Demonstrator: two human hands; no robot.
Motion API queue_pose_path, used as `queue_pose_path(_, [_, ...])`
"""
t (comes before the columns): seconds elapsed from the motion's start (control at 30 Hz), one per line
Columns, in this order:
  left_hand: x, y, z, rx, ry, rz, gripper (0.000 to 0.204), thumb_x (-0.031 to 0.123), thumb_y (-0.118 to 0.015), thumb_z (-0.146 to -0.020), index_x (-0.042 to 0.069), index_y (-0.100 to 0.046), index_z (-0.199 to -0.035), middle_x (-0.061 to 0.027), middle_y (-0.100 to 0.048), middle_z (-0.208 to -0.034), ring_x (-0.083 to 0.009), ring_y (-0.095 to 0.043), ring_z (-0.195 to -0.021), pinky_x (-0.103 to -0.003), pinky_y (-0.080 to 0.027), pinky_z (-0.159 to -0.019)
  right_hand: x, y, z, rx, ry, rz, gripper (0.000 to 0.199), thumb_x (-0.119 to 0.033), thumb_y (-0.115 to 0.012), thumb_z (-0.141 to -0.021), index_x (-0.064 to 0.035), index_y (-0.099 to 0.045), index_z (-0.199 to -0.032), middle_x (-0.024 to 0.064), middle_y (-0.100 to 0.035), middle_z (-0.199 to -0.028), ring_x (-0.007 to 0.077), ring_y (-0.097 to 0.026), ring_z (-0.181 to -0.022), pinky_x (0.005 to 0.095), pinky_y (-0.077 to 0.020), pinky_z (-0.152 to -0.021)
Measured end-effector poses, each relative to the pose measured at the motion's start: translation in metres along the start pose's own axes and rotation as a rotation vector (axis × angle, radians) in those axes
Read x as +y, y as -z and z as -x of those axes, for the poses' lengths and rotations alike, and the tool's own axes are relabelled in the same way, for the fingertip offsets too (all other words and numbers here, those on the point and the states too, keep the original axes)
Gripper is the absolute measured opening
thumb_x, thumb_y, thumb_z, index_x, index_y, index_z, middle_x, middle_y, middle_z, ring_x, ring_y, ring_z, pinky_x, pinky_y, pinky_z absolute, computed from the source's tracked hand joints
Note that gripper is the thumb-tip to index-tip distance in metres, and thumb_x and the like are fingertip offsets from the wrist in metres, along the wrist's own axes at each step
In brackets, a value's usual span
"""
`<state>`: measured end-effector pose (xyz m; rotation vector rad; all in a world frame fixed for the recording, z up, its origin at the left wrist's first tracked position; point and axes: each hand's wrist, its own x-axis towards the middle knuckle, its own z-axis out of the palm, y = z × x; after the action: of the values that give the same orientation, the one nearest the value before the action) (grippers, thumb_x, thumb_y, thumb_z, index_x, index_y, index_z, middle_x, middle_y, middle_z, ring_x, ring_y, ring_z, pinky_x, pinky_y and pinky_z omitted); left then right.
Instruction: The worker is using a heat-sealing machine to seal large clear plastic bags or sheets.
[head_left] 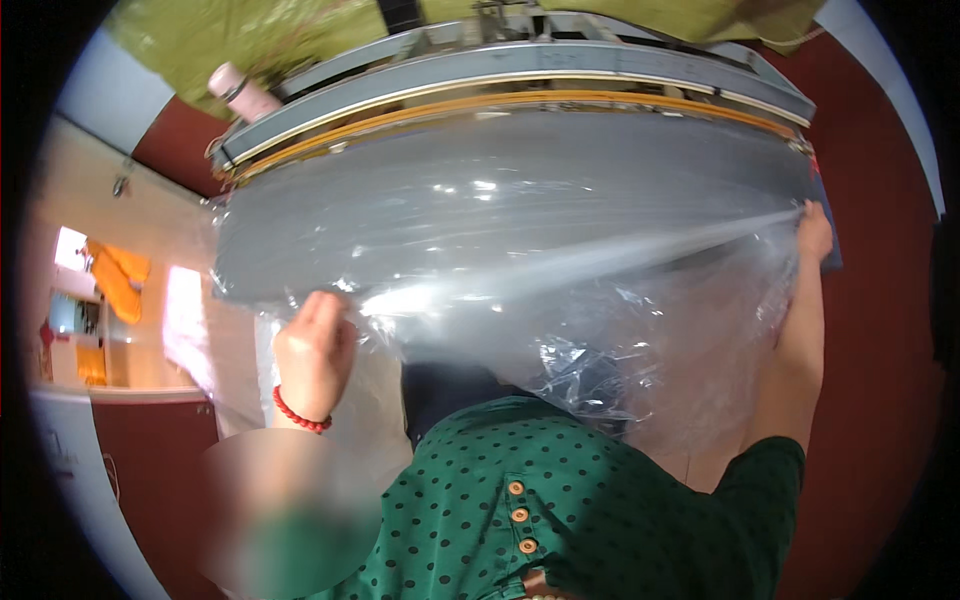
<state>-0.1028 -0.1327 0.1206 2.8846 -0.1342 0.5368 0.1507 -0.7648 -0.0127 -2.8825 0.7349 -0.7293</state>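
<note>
A wide sheet of clear plastic film [600, 290] lies over a grey, flat work surface [480, 150] and hangs down over its near edge toward my body. My left hand [315, 345], with a red bead bracelet on the wrist, is closed on the film near the front left. Far out to the right, my right hand [815, 232] pinches the film close to the surface's right end. A taut, shiny fold runs between the two hands. Below it the loose film is crumpled and see-through.
Behind the surface runs a long blue-grey metal frame [640, 65] with an orange strip [520, 97] along it. A pink bottle [243, 92] stands at its left end. Yellow-green sheeting [180, 40] hangs behind. An open doorway [120, 300] is at the left, dark red wall panels [870, 300] at the right.
</note>
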Motion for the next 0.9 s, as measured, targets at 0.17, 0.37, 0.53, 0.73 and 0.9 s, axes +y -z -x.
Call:
queue_pose_path(0.17, [-0.085,0.038,0.027,0.404,0.335,0.235,0.012,-0.009,-0.043,-0.073,0.000,-0.052,-0.077,-0.0054,-0.055,-0.071,-0.0104,-0.050,-0.060,-0.022,-0.040,-0.054,0.007,-0.001,0.000,0.000,-0.035,0.088,0.036,-0.041,-0.034,-0.088,-0.0116,-0.053,-0.095,0.0199,-0.059,-0.088,0.0401,-0.054,-0.084,0.0486,-0.0416,-0.068])
queue_pose_path(0.37, [-0.051,-0.121,0.117,-0.800,0.335,0.760,0.086,0.035,-0.073,-0.065,0.002,-0.027,-0.130,-0.0170,-0.033,-0.130,-0.0298,-0.033,-0.119,-0.036,-0.029,-0.099,-0.002,-0.007,-0.010,0.027,0.005,0.155,0.037,-0.042,-0.033,-0.088,-0.0116,-0.053,-0.095,0.0185,-0.059,-0.088,0.0393,-0.055,-0.084,0.0485,-0.0425,-0.068])
queue_pose_path(0.53, [-0.027,-0.189,0.125,-0.166,0.733,0.955,0.031,0.020,-0.053,-0.082,0.002,-0.050,-0.108,-0.0080,-0.054,-0.100,-0.0150,-0.052,-0.088,-0.029,-0.045,-0.075,0.001,-0.013,-0.014,0.014,0.003,0.133,0.038,-0.042,-0.032,-0.088,-0.0112,-0.053,-0.096,0.0189,-0.059,-0.087,0.0394,-0.055,-0.083,0.0488,-0.0425,-0.067])
queue_pose_path(0.73, [-0.112,0.017,0.054,0.564,0.345,0.114,0.023,-0.006,-0.049,-0.070,0.002,-0.058,-0.089,-0.0034,-0.056,-0.079,-0.0127,-0.053,-0.072,-0.024,-0.042,-0.062,0.005,-0.002,-0.004,-0.031,0.018,0.095,0.038,-0.042,-0.032,-0.089,-0.0113,-0.052,-0.097,0.0195,-0.059,-0.087,0.0402,-0.054,-0.082,0.0483,-0.0422,-0.067])
queue_pose_path(0.9, [-0.180,0.120,-0.001,0.477,0.186,-0.153,0.017,0.004,-0.053,-0.076,0.002,-0.060,-0.091,-0.0018,-0.057,-0.073,-0.0078,-0.050,-0.066,-0.020,-0.039,-0.058,-0.004,0.002,-0.005,-0.031,0.021,0.096,0.038,-0.041,-0.032,-0.089,-0.0101,-0.052,-0.097,0.0182,-0.059,-0.089,0.0396,-0.054,-0.082,0.0477,-0.0415,-0.066])
